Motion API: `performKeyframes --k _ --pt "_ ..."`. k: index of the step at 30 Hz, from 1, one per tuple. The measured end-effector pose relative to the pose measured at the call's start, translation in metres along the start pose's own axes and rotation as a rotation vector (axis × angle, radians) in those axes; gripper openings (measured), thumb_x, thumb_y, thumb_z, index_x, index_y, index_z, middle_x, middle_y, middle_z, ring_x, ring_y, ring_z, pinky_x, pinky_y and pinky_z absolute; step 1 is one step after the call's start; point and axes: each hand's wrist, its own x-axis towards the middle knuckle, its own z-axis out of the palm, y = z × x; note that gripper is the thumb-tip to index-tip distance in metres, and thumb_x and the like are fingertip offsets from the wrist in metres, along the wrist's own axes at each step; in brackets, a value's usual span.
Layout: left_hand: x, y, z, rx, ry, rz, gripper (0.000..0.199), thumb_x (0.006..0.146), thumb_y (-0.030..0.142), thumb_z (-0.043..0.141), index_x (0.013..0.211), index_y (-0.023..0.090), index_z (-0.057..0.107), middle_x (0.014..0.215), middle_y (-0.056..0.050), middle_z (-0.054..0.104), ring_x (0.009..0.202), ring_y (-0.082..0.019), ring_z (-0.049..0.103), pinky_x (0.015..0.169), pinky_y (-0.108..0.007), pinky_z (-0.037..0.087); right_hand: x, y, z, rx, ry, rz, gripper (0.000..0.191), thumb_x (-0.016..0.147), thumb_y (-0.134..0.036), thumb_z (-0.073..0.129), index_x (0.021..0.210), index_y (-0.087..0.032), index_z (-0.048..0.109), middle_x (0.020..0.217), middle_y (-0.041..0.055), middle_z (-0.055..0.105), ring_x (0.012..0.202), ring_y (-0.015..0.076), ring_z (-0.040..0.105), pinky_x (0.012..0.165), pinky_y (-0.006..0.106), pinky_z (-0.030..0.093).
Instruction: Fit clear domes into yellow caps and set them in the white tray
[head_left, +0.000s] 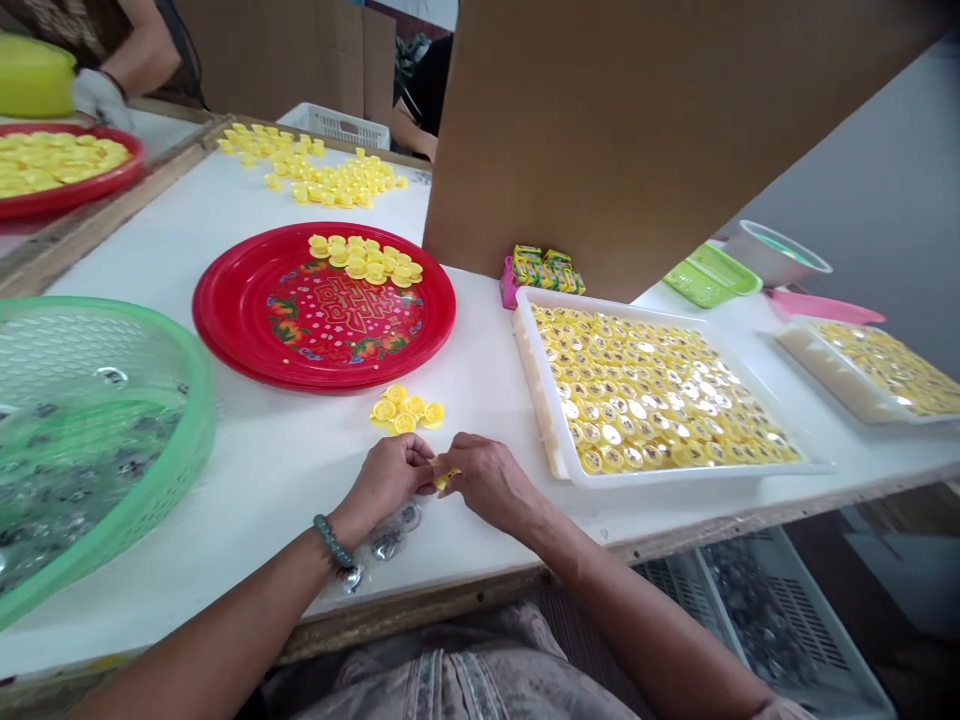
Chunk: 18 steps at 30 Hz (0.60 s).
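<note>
My left hand and my right hand meet over the white table near its front edge. Between their fingertips is a small yellow plastic cap, gripped from both sides and partly hidden by the fingers. Just beyond the hands lies a small cluster of yellow plastic caps. Under my left wrist rest a few clear round plastic pieces with dark marks. A red plate with a floral print stands farther back, several yellow caps grouped on its far side.
At left stands a green mesh basket of clear pieces. A white tray filled with yellow capped discs is at right, a second tray beyond it. Cardboard rises behind. Loose yellow caps lie at the back; a co-worker's gloved hand is upper left.
</note>
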Motion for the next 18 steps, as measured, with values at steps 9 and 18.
performKeyframes --k 9,18 --pt "0.003 0.003 -0.002 0.122 -0.040 -0.038 0.033 0.059 0.043 0.071 0.072 0.019 0.052 0.058 0.001 0.064 0.055 -0.017 0.062 0.051 -0.025 0.047 -0.007 0.010 0.007 -0.039 0.044 -0.030 0.007 0.074 -0.013 0.062 0.078 -0.018 0.064 0.074 0.0002 0.060 0.072 0.0116 0.058 0.061 0.018 0.040" --pt "-0.004 0.006 -0.012 0.332 0.081 -0.054 0.049 0.055 0.059 0.067 0.093 0.030 0.053 0.072 0.008 0.069 0.072 -0.020 0.066 0.067 -0.027 0.053 -0.074 0.006 -0.041 -0.048 0.434 0.140 0.021 0.079 -0.028 0.060 0.097 -0.019 0.062 0.089 0.0051 0.064 0.082 0.0152 0.059 0.073 0.023 0.045"
